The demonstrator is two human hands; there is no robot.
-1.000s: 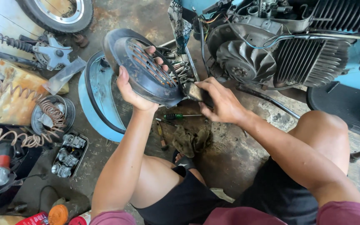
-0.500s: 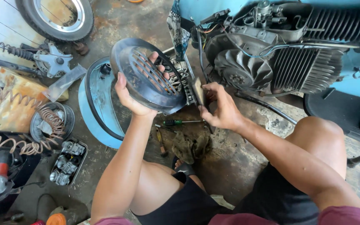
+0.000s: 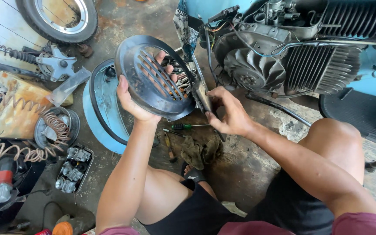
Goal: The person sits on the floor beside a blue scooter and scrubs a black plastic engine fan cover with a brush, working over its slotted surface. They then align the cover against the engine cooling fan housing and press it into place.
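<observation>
Left hand (image 3: pixel 132 96) grip clasps fan cover (image 3: pixel 151 78); right hand (image 3: pixel 227 114) grip pinches brush (image 3: pixel 200 96).

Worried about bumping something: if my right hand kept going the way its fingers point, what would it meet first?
Probably the round dark slotted metal cover held by the left hand; the right hand, gripping a worn brush, points up-left, though depth is unclear.

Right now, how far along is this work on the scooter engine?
Done: the round slotted cover is off, so the engine's cooling fan sits bare. In hand: the left hand holds that cover up, while the right hand scrubs its edge with a brush. Left: the blue side panel lies on the floor.
</observation>
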